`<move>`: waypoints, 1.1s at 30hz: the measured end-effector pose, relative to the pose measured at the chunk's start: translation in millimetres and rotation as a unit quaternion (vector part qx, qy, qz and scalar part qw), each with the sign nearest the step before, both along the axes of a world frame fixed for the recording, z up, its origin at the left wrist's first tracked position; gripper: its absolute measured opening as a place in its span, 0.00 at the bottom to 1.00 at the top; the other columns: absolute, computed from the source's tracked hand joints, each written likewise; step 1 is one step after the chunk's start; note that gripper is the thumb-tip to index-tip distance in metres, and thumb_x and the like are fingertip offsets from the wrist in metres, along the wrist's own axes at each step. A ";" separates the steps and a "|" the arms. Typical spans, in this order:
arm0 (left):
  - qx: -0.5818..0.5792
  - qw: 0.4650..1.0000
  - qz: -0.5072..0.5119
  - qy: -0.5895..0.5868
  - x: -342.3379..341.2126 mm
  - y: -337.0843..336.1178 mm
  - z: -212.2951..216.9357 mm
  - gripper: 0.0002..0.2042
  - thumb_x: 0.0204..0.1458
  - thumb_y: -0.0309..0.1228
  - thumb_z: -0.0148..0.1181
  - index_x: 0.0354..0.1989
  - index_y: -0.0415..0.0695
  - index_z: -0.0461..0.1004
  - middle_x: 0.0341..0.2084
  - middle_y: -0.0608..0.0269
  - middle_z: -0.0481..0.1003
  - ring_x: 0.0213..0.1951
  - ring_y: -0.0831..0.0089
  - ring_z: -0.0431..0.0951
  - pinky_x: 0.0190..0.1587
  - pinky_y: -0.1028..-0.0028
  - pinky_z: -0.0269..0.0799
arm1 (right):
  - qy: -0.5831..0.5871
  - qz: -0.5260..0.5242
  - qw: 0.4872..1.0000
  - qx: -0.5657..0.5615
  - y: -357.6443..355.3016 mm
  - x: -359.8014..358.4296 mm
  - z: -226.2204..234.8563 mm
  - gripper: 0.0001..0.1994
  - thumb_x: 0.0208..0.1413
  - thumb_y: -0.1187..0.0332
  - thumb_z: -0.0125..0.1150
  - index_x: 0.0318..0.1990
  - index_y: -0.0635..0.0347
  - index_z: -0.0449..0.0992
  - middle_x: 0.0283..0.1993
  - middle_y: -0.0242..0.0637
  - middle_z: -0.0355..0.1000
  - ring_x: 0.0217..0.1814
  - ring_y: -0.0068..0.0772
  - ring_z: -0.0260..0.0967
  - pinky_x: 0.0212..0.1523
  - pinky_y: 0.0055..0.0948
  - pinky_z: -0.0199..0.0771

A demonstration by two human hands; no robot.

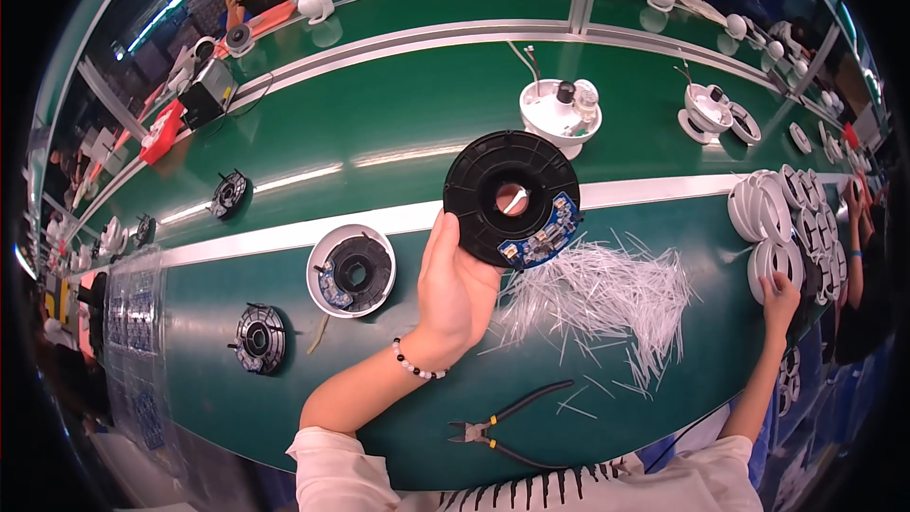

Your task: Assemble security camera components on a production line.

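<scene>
My left hand (pixel 458 289) holds up a black round ring part (pixel 512 197) with a small blue circuit board on its lower right edge; a finger shows through its middle hole. My right hand (pixel 779 296) reaches far right and rests on a white ring (pixel 773 261) at the bottom of a stack of white rings (pixel 763 204). A pile of thin white cut strips (pixel 607 299) lies between my hands. Black side cutters (pixel 507 427) lie near the front edge of the green table (pixel 398 123).
A white round housing with a black insert (pixel 352 270) and a black-and-silver ring (pixel 258 338) lie to the left. White dome housings (pixel 559 114) (pixel 706 114) stand beyond the white stripe. Other people work across the far side and at the right edge (pixel 858 256).
</scene>
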State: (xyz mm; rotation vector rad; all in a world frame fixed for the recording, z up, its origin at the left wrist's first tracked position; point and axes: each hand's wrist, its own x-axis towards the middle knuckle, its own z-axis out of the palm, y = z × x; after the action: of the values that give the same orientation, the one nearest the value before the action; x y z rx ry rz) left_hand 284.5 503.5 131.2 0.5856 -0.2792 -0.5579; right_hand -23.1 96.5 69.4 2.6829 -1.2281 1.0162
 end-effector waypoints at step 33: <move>0.015 0.980 -0.105 0.166 -19.9 4.9 -7.0 0.17 0.57 0.31 0.38 0.52 0.37 0.55 0.50 0.57 0.63 0.52 0.70 0.63 0.56 0.67 0.57 | -0.005 -0.086 0.989 -0.122 -6.2 -11.0 78.1 0.15 0.55 0.61 0.48 0.40 0.64 0.72 0.33 0.46 0.72 0.32 0.36 0.70 0.31 0.29 0.67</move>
State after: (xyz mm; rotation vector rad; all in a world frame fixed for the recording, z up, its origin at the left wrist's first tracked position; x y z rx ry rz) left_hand 264.5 508.4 124.2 0.4856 -0.0143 -0.8542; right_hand -34.1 90.3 147.5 2.3480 -1.2225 1.0789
